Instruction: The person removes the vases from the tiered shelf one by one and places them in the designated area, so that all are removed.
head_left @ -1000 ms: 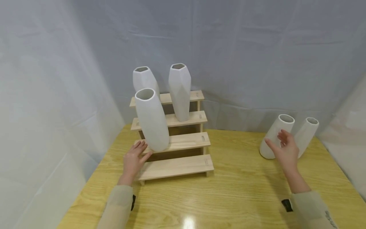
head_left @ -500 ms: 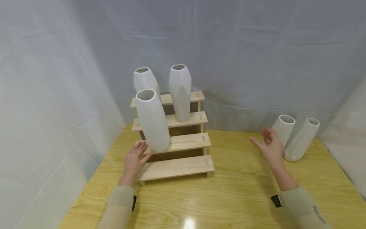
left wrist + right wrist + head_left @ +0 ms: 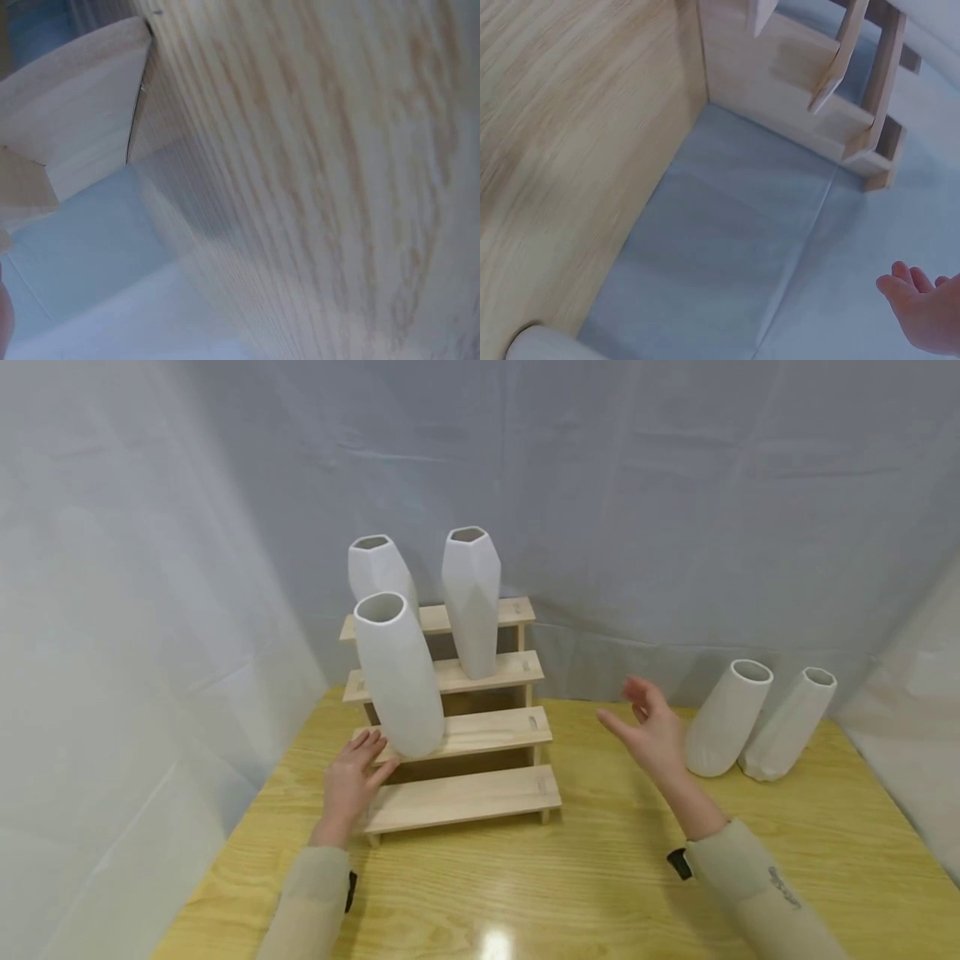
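My left hand [image 3: 352,785] rests at the left end of the wooden stepped stand [image 3: 461,795], fingers on the second step from the bottom. Its fingertips lie close to the base of a smooth white vase [image 3: 401,685] standing on that step. In the left wrist view only a sliver of finger [image 3: 4,319] shows. Over the table, between the stand and the vases at the right, hovers my right hand [image 3: 652,735], holding nothing, with thumb and fingers spread apart. The right wrist view shows the same hand's fingertips [image 3: 911,289] near the lower right corner.
Two faceted white vases, one on the left [image 3: 378,572] and one on the right [image 3: 472,602], stand on the stand's upper steps. At the table's right stand a smooth white vase [image 3: 727,722] and a ridged one [image 3: 787,727]. A grey sheet [image 3: 637,527] hangs behind the table [image 3: 600,877].
My right hand has moved left, away from in front of the two vases at the right, uncovering them. The left hand and the stand have stayed put.
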`<move>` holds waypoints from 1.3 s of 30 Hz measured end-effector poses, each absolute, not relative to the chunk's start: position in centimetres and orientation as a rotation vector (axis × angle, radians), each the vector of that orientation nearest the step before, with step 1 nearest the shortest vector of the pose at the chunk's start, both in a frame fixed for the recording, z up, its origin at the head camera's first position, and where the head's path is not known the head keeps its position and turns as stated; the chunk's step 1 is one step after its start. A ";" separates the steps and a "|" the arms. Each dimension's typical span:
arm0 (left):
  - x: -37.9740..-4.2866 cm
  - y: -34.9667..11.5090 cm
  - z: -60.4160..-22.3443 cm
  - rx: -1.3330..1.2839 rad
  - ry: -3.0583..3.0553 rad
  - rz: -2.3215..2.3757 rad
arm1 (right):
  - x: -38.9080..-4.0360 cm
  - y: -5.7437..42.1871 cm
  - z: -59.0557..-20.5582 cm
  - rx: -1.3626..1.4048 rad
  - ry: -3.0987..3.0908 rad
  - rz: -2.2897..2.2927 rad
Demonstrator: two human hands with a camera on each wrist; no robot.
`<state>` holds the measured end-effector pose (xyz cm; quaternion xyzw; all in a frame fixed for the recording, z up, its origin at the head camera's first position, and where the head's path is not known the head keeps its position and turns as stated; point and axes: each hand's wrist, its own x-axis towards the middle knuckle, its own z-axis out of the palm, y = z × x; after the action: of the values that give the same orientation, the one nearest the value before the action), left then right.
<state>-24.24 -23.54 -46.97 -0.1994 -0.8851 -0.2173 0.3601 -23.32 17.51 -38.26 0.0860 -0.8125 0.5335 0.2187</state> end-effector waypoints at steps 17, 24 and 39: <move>-24.4 -23.4 -47.0 -0.485 -2.280 -0.522 | -23.6 11.6 -37.8 0.398 -2.229 1.638; -24.3 -23.4 -47.1 -0.491 -2.269 -0.558 | -23.8 9.7 -37.7 0.452 -2.234 1.678; -24.3 -23.4 -46.9 -0.509 -2.244 -0.553 | -24.5 5.6 -37.2 0.555 -2.249 1.653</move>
<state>-24.26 -23.42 -46.87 -0.1991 -0.8780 -0.2164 0.3778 -24.47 5.59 -37.21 0.1930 -0.7816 0.5746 0.1472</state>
